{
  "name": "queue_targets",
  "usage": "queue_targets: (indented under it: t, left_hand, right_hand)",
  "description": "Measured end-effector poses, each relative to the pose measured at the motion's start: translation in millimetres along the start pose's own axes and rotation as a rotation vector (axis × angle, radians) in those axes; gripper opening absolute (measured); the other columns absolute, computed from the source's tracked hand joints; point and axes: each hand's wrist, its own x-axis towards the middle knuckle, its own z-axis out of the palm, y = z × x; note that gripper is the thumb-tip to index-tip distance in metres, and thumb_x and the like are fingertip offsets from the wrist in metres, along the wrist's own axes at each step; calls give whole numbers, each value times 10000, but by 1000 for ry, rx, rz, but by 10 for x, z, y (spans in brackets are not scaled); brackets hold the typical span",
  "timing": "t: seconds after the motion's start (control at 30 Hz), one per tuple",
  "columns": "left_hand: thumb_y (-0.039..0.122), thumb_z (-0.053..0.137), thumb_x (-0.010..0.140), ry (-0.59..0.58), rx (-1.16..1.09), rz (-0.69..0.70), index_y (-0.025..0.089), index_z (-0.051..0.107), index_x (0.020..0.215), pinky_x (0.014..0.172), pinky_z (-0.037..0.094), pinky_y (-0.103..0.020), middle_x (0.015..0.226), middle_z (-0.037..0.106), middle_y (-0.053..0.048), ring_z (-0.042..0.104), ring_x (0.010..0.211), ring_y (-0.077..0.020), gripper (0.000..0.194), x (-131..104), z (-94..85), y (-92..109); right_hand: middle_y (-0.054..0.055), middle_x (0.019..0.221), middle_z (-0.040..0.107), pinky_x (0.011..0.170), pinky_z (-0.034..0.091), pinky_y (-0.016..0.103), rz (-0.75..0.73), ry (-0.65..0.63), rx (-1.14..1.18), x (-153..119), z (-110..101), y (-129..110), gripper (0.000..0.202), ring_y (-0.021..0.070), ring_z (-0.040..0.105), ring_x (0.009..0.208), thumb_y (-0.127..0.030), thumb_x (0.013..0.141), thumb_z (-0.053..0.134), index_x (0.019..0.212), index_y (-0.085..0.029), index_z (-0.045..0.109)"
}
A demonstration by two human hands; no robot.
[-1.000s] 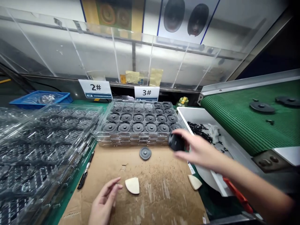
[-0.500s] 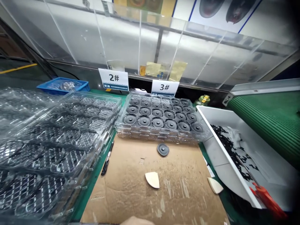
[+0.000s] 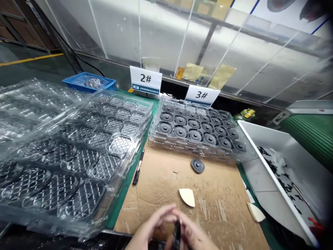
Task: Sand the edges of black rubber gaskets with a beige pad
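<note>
Both of my hands meet at the bottom centre, over the near edge of the cardboard (image 3: pixel 156 194). A black part (image 3: pixel 177 234) stands between them, blurred, with the fingers of my right hand (image 3: pixel 191 231) closed against it. My left hand (image 3: pixel 153 222) curves in from the left, its fingertips touching the right hand; its inner fingers are blurred and partly hidden. Beyond the hands lie a cream wedge (image 3: pixel 187 197) and a single dark round disc (image 3: pixel 198 166). At the back, a clear tray (image 3: pixel 179 143) holds several similar discs.
Clear moulded trays (image 3: pixel 114 180) fill the left side. A black pen (image 3: pixel 138 168) lies beside them. On the right are a second cream wedge (image 3: pixel 256 212) and a white bin (image 3: pixel 273 187) with black bits. A blue basket (image 3: pixel 110 85) stands at the back left.
The view has swung left, so things sit further right. Both hands have come up into view at the bottom with the black part; before, only a sliver of skin showed.
</note>
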Motion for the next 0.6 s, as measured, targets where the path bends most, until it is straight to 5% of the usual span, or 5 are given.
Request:
queue_targets:
  t: [0.1,0.17,0.33,0.47,0.6]
  left_hand:
    - [480,639,686,122,-539,19,376,388,1298,958,405,-415,1197,604,-50,524,1142,-291,669,-22,-28,-82]
    - [431,598,748,211,-814,19,382,299,1339,998,367,-418,1220,593,-47,506,1162,-289,664,-46,-54,-130]
    - [290,560,807,333,-998,42,314,189,1388,1028,344,-349,1265,560,-109,452,1207,-287,689,-79,-49,-183]
    - [337,573,787,341,-991,53,315,219,1380,1005,375,-351,1241,576,-114,445,1210,-298,691,-88,55,-133]
    - [306,572,788,378,-925,47,307,355,1329,1006,380,-369,1200,608,-92,485,1181,-285,583,-104,186,-71]
  right_hand:
    - [120,1214,490,951,379,436,-99,482,-523,-22,-122,87,550,277,456,1148,-511,873,379,1362,-262,337]
    - [113,1272,428,959,364,482,-118,687,-817,8,-208,210,463,303,420,1170,-421,869,432,1313,-293,415]
    - [164,1248,416,903,411,508,-140,702,-879,201,-330,477,435,344,437,1139,-346,849,460,1256,-195,493]
    - [139,1097,522,816,480,440,-197,705,-807,267,-444,377,331,268,566,957,-288,893,370,1137,-188,571]
    - [85,1067,589,818,495,339,-305,647,-697,123,-358,283,331,204,579,971,-265,899,408,1216,-228,493]
